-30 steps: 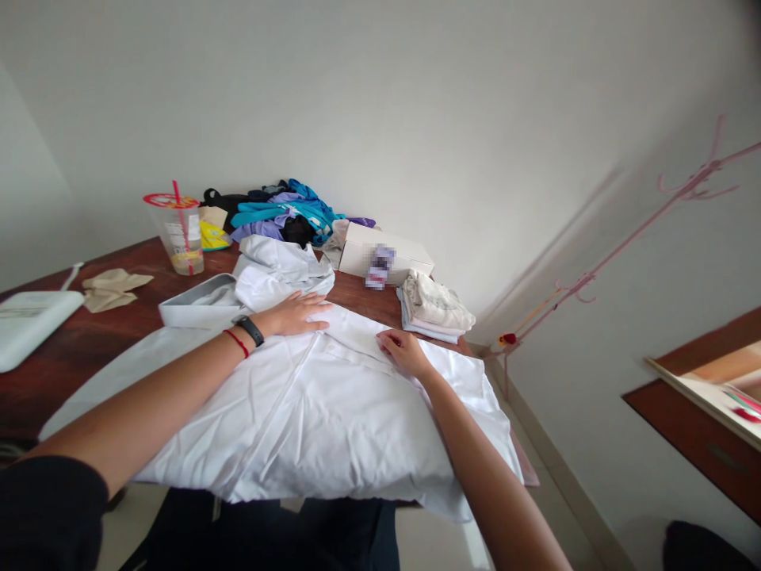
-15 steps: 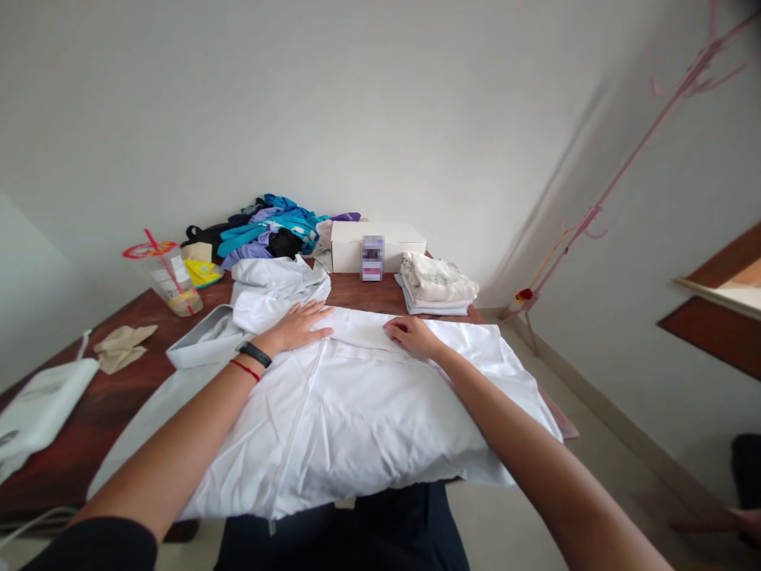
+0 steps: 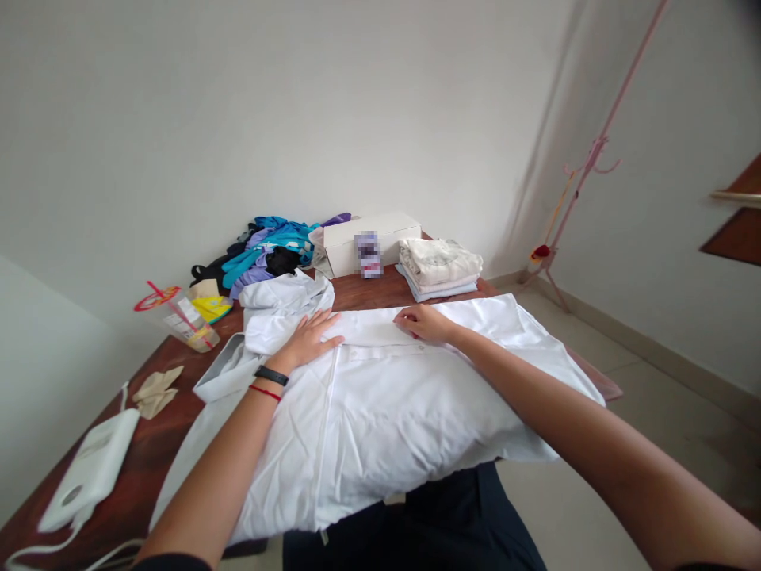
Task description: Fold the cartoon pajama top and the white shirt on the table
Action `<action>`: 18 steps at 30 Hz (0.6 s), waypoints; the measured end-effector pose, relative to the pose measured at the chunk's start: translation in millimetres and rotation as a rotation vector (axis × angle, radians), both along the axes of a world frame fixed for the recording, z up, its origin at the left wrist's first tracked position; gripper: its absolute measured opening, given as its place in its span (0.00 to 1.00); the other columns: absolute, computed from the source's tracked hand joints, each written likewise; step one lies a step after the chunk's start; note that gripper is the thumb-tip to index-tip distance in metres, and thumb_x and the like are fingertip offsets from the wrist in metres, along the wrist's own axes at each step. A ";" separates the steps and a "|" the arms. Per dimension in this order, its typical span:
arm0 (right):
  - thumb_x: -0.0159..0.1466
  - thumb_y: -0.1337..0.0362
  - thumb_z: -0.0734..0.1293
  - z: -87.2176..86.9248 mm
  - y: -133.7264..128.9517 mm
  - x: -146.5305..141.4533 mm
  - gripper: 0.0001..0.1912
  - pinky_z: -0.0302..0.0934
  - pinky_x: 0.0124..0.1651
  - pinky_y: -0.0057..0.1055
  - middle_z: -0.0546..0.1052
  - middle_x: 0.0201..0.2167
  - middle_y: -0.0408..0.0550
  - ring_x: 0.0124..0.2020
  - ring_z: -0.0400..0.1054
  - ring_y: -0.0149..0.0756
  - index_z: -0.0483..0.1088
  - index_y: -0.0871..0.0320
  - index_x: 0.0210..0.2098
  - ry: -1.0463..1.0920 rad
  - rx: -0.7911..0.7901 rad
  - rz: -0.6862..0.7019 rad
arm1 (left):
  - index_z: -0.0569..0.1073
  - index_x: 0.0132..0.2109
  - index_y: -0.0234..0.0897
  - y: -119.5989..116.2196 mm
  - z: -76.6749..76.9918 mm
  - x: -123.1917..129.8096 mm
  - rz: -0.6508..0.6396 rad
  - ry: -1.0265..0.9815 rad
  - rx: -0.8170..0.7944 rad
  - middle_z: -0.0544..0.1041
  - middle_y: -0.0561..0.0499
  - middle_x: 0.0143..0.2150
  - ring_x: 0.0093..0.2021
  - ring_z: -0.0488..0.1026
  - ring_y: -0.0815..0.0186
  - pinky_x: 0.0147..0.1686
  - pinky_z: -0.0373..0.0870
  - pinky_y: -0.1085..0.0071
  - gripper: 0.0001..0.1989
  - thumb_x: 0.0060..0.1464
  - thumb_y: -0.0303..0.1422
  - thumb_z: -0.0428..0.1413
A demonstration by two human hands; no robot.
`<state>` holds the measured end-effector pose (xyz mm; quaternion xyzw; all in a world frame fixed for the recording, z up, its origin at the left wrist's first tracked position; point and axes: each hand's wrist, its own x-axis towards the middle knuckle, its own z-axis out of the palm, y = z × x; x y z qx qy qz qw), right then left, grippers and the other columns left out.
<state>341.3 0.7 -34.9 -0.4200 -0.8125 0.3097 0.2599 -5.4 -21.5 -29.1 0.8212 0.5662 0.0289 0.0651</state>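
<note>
A white button-up shirt (image 3: 404, 396) lies spread across the table, its stiff collar (image 3: 219, 366) at the left and its front hem edge hanging toward me. My left hand (image 3: 312, 337) rests flat on the shirt near the collar end, fingers spread, holding nothing. Farther right, my right hand (image 3: 425, 323) is closed, its fingers curled in a pinch at the shirt's folded button strip. Small buttons show along that strip between the hands. A bunched sleeve (image 3: 288, 292) lies beyond my left hand.
A folded clothes stack (image 3: 441, 266), a white box (image 3: 338, 252) and a heap of coloured clothes (image 3: 267, 247) stand at the back. On the left are a plastic cup (image 3: 189, 321), a crumpled napkin (image 3: 158, 391) and a white power bank (image 3: 92, 468) with cable. A pink coat rack (image 3: 594, 155) stands right.
The view has turned slightly, tilting the scene. Both hands keep nearly the same places on the shirt, left flat and right curled.
</note>
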 end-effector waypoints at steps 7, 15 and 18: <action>0.66 0.60 0.63 0.5 -0.6 -0.2 0.14 0.55 0.31 0.27 0.75 0.20 0.42 0.23 0.65 0.33 0.79 0.59 0.36 0.002 0.011 0.009 | 0.56 0.75 0.47 -0.8 0.4 -0.3 0.002 -0.008 -0.005 0.48 0.46 0.78 0.78 0.42 0.51 0.73 0.38 0.46 0.38 0.65 0.59 0.43; 0.66 0.60 0.64 -0.1 1.6 0.4 0.13 0.56 0.31 0.27 0.76 0.20 0.41 0.22 0.66 0.32 0.79 0.58 0.38 -0.040 -0.002 0.020 | 0.57 0.75 0.44 -1.3 1.4 0.4 0.005 -0.010 -0.008 0.49 0.45 0.78 0.78 0.42 0.50 0.73 0.38 0.45 0.39 0.65 0.59 0.43; 0.65 0.60 0.66 0.3 3.0 0.8 0.12 0.56 0.31 0.27 0.76 0.19 0.42 0.22 0.66 0.33 0.81 0.57 0.41 -0.064 -0.003 0.017 | 0.56 0.75 0.46 -1.0 1.5 0.8 0.013 -0.005 -0.013 0.49 0.47 0.78 0.78 0.42 0.52 0.73 0.37 0.45 0.39 0.65 0.59 0.42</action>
